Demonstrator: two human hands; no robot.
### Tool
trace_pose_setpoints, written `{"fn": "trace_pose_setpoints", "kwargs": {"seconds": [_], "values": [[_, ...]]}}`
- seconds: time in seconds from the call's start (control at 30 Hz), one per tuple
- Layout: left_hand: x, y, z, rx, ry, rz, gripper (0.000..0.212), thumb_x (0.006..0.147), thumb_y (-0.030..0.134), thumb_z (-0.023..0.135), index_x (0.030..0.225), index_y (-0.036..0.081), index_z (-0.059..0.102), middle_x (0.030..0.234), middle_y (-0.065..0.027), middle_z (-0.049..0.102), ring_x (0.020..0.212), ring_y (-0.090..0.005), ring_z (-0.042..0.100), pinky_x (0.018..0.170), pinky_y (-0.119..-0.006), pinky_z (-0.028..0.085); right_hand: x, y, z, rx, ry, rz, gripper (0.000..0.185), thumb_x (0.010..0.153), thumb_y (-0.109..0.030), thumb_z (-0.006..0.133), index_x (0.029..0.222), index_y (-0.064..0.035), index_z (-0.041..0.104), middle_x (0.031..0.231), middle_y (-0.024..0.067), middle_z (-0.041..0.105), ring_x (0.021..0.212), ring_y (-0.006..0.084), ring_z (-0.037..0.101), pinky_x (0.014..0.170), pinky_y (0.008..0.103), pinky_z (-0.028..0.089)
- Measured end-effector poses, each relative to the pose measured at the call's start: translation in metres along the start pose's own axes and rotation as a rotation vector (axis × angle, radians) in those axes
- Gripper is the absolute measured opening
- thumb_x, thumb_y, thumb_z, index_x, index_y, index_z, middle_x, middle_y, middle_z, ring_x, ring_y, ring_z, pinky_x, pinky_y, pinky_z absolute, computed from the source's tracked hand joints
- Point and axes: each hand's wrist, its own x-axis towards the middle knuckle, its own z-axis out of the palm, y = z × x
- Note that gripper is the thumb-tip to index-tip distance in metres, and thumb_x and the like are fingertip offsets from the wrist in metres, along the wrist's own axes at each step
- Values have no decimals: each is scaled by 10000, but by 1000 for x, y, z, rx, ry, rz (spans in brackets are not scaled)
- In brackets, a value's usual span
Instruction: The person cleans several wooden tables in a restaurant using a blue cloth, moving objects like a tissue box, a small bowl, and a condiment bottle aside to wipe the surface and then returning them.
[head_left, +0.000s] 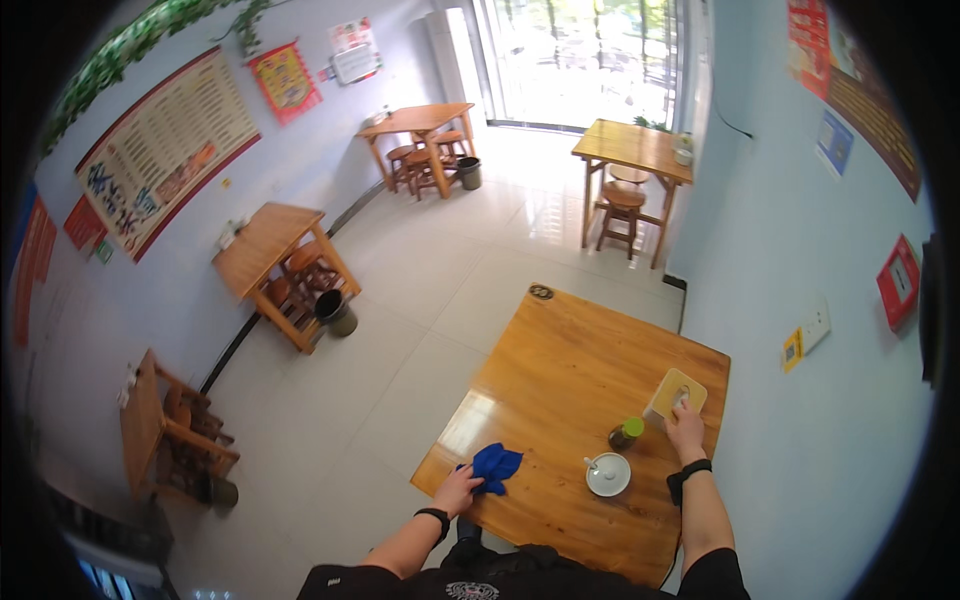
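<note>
On the wooden table (577, 375) before me, my left hand (456, 489) holds the edge of a crumpled blue cloth (495, 466) near the table's left front corner. My right hand (685, 431) is at a tissue box (670, 386) with a light wooden-looking lid, its fingers at the slot where white tissue shows; the fingertips are partly hidden. To the left of that hand stands a dark glass bottle or jar with a green cap (633, 427). Closer to me is a white lidded bowl (609, 478) with a small spoon handle sticking out.
A pale blue wall (765, 300) runs along the table's right side, with a socket (816, 327) on it. Across the tiled floor (420, 315) stand other wooden tables (270, 244) with stools (624, 196) under them and dark waste bins (336, 313).
</note>
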Motion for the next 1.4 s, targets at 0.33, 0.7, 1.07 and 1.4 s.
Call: {"fn": "trace_pose_setpoints", "kwargs": {"seconds": [0.33,0.7,1.07,1.4], "values": [[-7,1,-4,30,-38,-32,375,854,94,698,1212,169,781,1366,-79,634,1387,-340,519,1159,-483,420,-19,79,63,220,163,379,508,1043,-253,639,1501,-46,564,1495,177,622,1367,335,605,1100,439,496],[-3,2,-8,82,-67,230,354,873,119,677,1209,171,777,1278,-93,670,1299,-329,586,1058,-478,511,-46,40,51,598,307,422,679,1002,-175,688,1605,-23,416,1439,257,629,1338,340,618,1119,429,488],[53,190,-7,-1077,-840,-157,451,1094,291,642,1456,20,628,1282,-80,733,1158,-192,686,1012,-350,549,-287,-202,-81,556,-270,257,1106,782,-493,933,1631,-61,371,1679,292,298,1570,412,314,1269,474,322],[109,235,-33,-163,-867,289,518,1032,340,685,1469,78,590,1337,-200,657,1155,-322,667,956,-417,557,-357,-199,-111,592,-5,647,1112,783,-184,918,1671,-88,257,1499,212,571,1376,335,594,1130,418,489]]}}
